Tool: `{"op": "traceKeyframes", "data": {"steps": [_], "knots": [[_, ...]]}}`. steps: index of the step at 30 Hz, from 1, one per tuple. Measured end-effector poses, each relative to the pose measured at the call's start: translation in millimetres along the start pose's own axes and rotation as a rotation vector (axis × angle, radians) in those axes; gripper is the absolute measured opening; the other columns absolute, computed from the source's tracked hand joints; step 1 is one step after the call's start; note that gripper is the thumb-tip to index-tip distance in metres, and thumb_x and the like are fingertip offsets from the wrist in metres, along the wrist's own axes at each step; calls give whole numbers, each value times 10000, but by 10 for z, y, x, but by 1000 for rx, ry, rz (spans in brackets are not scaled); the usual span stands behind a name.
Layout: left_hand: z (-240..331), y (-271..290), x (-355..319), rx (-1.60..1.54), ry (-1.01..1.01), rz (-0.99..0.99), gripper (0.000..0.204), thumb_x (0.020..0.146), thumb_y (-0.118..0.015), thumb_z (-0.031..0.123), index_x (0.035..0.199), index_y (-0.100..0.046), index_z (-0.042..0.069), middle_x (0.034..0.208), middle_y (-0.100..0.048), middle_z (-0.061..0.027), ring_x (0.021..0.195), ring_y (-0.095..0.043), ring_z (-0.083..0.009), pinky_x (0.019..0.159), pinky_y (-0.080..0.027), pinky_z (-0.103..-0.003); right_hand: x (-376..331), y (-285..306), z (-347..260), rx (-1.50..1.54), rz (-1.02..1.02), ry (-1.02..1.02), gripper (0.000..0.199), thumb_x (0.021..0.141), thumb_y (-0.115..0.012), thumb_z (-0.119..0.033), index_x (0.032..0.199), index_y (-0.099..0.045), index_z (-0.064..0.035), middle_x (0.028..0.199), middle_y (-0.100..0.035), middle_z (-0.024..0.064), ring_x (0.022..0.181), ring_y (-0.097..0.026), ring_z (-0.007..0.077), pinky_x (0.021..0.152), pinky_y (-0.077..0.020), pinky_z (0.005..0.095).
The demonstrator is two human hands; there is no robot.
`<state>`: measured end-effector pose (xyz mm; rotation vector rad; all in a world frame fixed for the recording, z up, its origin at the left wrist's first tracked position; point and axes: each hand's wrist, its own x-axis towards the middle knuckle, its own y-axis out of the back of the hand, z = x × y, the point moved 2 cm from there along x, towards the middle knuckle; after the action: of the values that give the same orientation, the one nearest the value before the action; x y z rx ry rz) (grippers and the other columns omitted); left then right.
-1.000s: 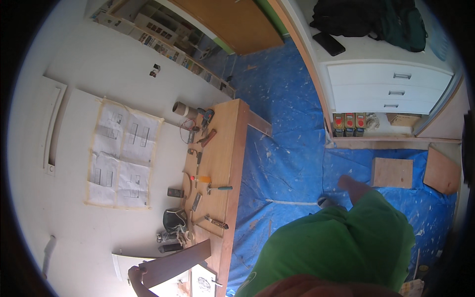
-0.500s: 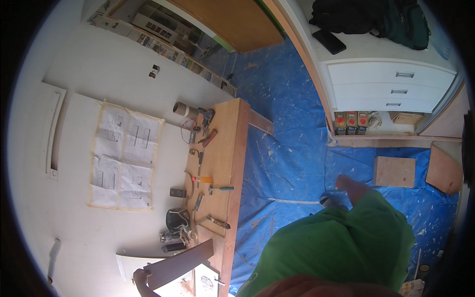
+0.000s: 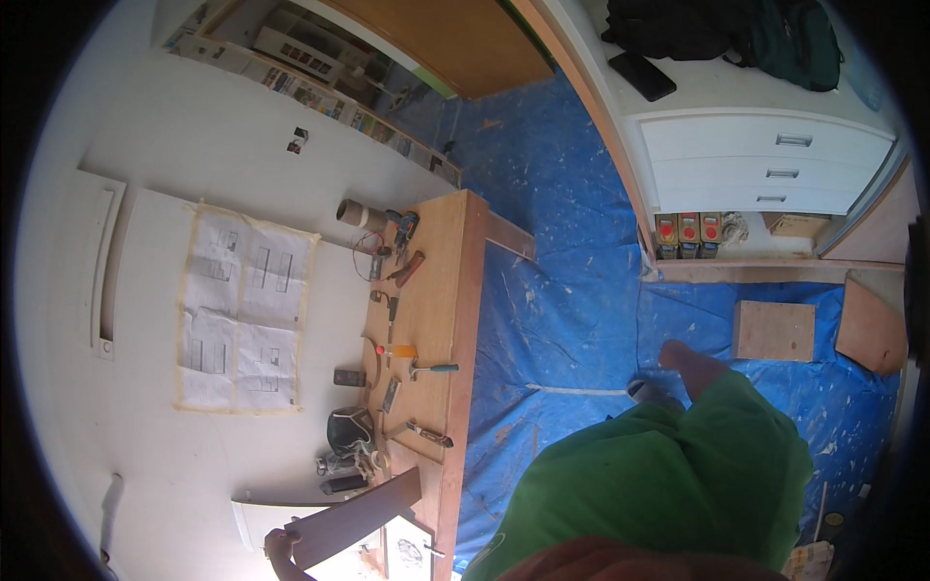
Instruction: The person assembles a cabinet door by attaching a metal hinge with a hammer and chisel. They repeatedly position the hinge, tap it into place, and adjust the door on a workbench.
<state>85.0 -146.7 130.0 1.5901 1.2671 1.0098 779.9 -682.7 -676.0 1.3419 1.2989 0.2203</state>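
Note:
At the lower left, my left hand [image 3: 281,540] is closed around the end of a dark brown wooden board [image 3: 360,518]. The board slants up to the right, and its far end lies over the near part of the wooden workbench [image 3: 426,320]. Beneath and beside it is a white panel [image 3: 407,547] with a dark marking. A utility knife-like tool [image 3: 429,434] and a hammer [image 3: 431,368] lie farther along the bench. No part of my right hand shows.
A cordless drill [image 3: 403,230], an orange bottle [image 3: 401,351] and other tools line the bench by the wall. Taped drawings [image 3: 247,310] hang there. Blue sheeting [image 3: 552,320] covers the floor. A wooden box [image 3: 773,330] stands at right, below white drawers [image 3: 765,160].
The picture has shifted very slightly. My left hand keeps its hold on the board, which stays in almost the same place.

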Motion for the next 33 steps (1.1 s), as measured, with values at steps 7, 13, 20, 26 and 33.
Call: {"op": "traceKeyframes", "data": {"steps": [7, 13, 20, 26, 33], "knots": [[23, 37, -33, 57, 53, -48, 375, 593, -924, 273, 795, -733, 22, 841, -722, -131, 811, -697, -283, 780, -530, -392, -65, 162, -45, 97, -50, -57, 263, 870, -642, -296, 995, -781, -111, 1014, -733, 133, 997, -692, 345, 881, -547, 460], [3, 154, -120, 11, 53, -29, 402, 569, -928, 304, 762, -712, 26, 810, -727, -137, 762, -698, -290, 744, -545, -390, 54, 19, -17, 35, 6, -1, 231, 851, -621, -226, 968, -785, -115, 986, -732, 140, 984, -691, 355, 864, -549, 468], [116, 33, -158, -195, 203, -76, 396, 553, -943, 236, 792, -707, 27, 813, -728, -115, 754, -687, -271, 753, -544, -386, 125, -18, -60, 48, 45, -16, 202, 822, -606, -175, 901, -787, -132, 930, -739, 110, 938, -696, 328, 815, -554, 479], [361, -11, -148, -100, 180, -88, 390, 557, -939, 234, 794, -709, 26, 815, -727, -119, 757, -687, -273, 750, -541, -390, 161, 17, -134, 27, -35, 66, 259, 856, -564, -190, 977, -774, -98, 1071, -712, 168, 1004, -675, 374, 861, -540, 479], [724, 46, -129, -39, 172, -100, 383, 562, -934, 231, 796, -711, 24, 817, -727, -122, 761, -687, -276, 748, -538, -395, 359, -337, -147, 356, -94, -194, 324, 880, -575, -256, 1082, -749, -72, 1200, -674, 210, 1107, -635, 405, 917, -520, 480]]}}
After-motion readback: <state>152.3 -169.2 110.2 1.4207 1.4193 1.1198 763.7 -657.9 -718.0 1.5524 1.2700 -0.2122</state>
